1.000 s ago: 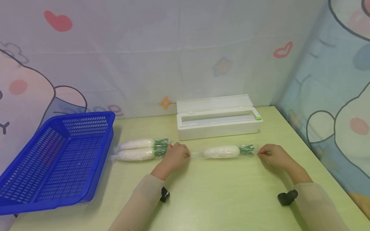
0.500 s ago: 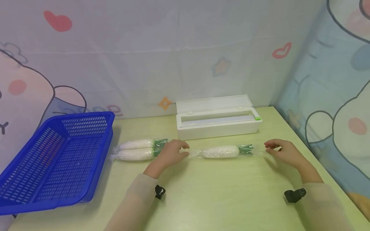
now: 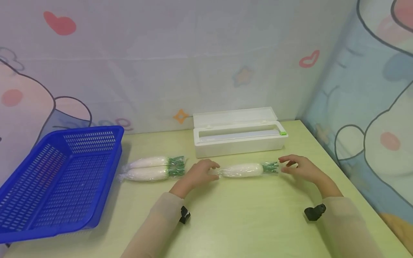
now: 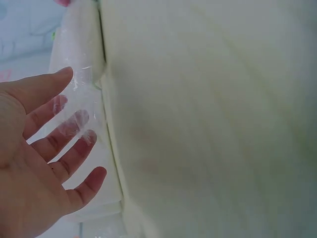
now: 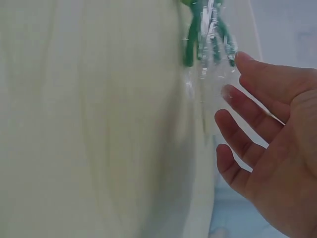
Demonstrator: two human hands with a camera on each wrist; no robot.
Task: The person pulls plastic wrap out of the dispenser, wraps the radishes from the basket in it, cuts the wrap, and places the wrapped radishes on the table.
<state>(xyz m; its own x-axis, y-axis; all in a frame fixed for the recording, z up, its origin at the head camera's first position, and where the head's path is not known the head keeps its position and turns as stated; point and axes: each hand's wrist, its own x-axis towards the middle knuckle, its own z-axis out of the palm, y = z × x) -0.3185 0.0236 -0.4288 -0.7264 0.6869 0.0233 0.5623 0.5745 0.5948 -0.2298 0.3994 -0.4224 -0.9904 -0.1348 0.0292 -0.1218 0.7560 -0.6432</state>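
Note:
A white radish (image 3: 243, 170) with cut green stems, wrapped in clear film, lies on the table between my hands. My left hand (image 3: 200, 175) is at its tapered end, fingers spread and relaxed. In the left wrist view, several left fingertips (image 4: 88, 136) show through the loose clear film (image 4: 84, 89). Beside the stem end is my right hand (image 3: 301, 168), its fingers loosely bent. The right wrist view has the right thumb close to the film around the green stems (image 5: 208, 34); whether they touch I cannot tell. Left of my left hand lie two wrapped radishes (image 3: 146, 173), side by side.
Behind the single radish stands a long white cling film box (image 3: 240, 147), its lid (image 3: 235, 116) raised and a roll (image 3: 238, 136) inside. A blue plastic basket (image 3: 111, 179) occupies the table's left side. A printed cloth (image 3: 155, 71) hangs along the back edge.
My fingers have loosened from the film at both ends of the single radish. The right hand drew away to the right, then came back toward the stems. The radishes stay on the table.

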